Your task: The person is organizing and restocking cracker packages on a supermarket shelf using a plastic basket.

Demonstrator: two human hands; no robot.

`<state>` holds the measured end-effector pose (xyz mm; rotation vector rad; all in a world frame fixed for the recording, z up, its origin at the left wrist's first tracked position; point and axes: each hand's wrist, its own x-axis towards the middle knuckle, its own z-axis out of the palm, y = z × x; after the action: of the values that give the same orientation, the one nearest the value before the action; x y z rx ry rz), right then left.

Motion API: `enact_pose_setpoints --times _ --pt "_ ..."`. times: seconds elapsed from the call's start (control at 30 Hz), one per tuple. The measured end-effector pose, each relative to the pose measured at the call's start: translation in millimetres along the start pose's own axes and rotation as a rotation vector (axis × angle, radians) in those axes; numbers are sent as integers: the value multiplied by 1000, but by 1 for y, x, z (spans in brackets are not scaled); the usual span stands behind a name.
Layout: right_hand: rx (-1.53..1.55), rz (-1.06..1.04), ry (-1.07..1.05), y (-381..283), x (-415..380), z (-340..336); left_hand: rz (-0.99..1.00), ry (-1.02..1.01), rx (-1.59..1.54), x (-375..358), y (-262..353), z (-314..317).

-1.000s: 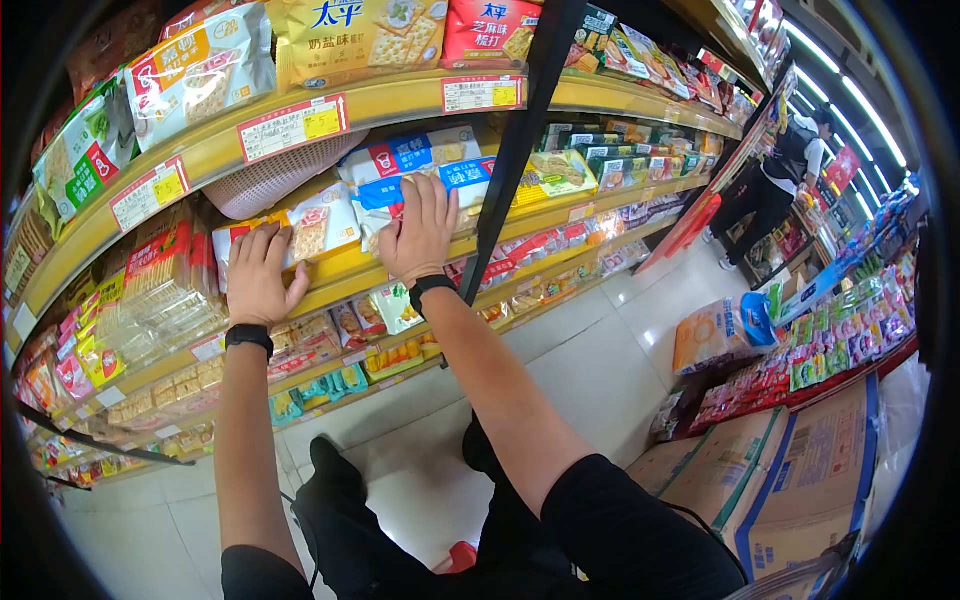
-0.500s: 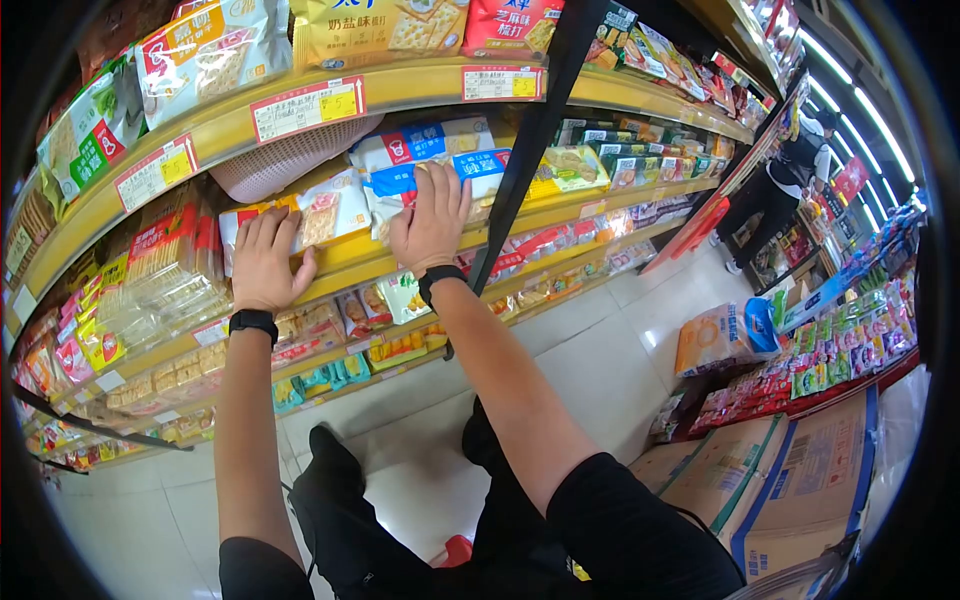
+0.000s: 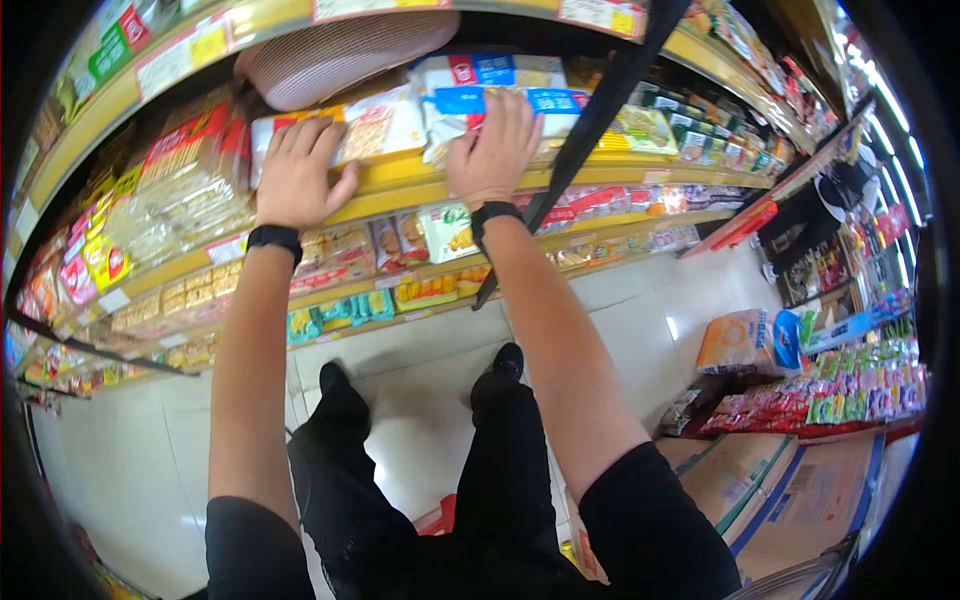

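On the yellow-edged shelf (image 3: 400, 176), my left hand (image 3: 300, 172) lies over an orange and white snack pack (image 3: 375, 128), fingers spread and thumb out to the right. My right hand (image 3: 497, 145) rests on a blue and white pack (image 3: 555, 101), its fingers extended over the top. Behind it sits another blue and white pack (image 3: 495, 70). A pink perforated basket (image 3: 340, 55) stands behind the left packs. Clear-wrapped biscuits with red labels (image 3: 195, 160) are left of my left hand.
A black post (image 3: 600, 110) crosses the shelves right of my right hand. Lower shelves hold more snacks (image 3: 370, 308). At the right are a large orange and blue bag (image 3: 745, 342), candy packs (image 3: 820, 385), cardboard boxes (image 3: 810, 500) and a person in dark clothes (image 3: 815, 215).
The view has tilted down and shifted, so shelves appear higher and more of my legs and shoes shows. Both hands stay on the same packs.
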<state>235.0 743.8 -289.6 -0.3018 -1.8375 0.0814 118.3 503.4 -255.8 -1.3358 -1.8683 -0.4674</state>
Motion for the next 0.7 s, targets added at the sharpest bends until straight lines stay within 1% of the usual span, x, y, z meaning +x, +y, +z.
enact_pose_setpoints --times 0.07,0.37,0.5,0.7 --pt "-30 -20 32 0 -1 2 2 7 -3 -1 0 0" --pt "-32 -20 23 0 1 0 -6 32 15 -4 -2 4" --pt "-57 -22 22 0 1 1 -29 -3 28 -4 -1 6" --pt "-73 -54 54 5 -1 5 -10 38 16 -7 -5 7"
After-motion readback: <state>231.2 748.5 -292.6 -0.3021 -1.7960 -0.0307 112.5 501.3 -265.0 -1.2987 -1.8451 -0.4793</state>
